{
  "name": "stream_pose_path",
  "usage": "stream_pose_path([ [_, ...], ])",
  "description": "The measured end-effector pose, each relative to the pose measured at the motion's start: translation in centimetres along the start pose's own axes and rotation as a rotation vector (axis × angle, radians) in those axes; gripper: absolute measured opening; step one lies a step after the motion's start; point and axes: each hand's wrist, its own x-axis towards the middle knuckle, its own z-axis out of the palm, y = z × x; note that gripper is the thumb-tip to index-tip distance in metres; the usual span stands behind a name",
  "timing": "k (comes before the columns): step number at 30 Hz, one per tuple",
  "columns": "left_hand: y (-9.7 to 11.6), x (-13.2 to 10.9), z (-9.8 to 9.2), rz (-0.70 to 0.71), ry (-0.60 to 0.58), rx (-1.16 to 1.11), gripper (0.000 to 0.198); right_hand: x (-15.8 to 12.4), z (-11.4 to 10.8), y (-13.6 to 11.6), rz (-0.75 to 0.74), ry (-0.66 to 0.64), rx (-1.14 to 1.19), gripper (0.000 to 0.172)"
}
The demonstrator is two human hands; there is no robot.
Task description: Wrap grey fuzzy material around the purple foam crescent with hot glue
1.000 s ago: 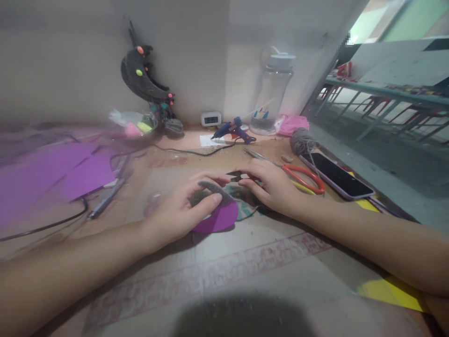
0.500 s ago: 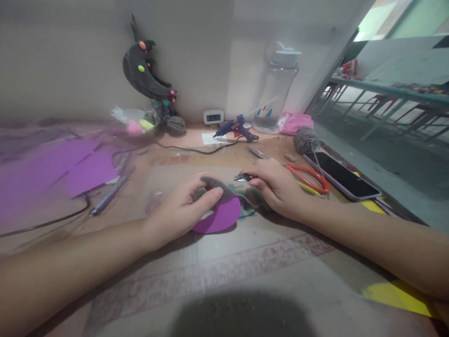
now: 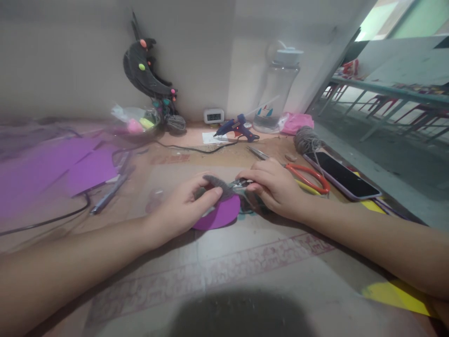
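Grey felt piece (image 3: 214, 183) sat near the middle of the table (image 3: 245, 262), resting on a purple disc (image 3: 222, 215) and pinched between the thumb and fingers of the left hand (image 3: 182, 208). Both forearms stretched forward across the tabletop, wrists low, and the hands met over the disc. At the back left, a clear bowl (image 3: 135, 124) held pink and yellow-green bits. A large clear bottle (image 3: 277, 89) stood against the wall, its contents hard to make out. The right hand (image 3: 277, 187) was curled shut around small snips (image 3: 240, 183), their tip at the felt's right edge. Orange-handled scissors (image 3: 308, 178) lay just beside that hand, with a phone (image 3: 342, 175) and a ball of grey yarn (image 3: 305, 140) farther right, and a blue glue gun (image 3: 235, 128) behind.
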Motion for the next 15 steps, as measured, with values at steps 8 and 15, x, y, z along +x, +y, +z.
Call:
stream_pose_path([
  [8, -0.1, -0.08, -0.01, -0.022, -0.013, -0.009, 0.023, 0.01, 0.04, 0.15, -0.009, -0.01, 0.015, 0.044],
  [15, 0.05, -0.1, -0.04, -0.017, -0.025, -0.008, 0.022, 0.11, -0.01, 0.26, -0.012, -0.027, 0.037, 0.041],
])
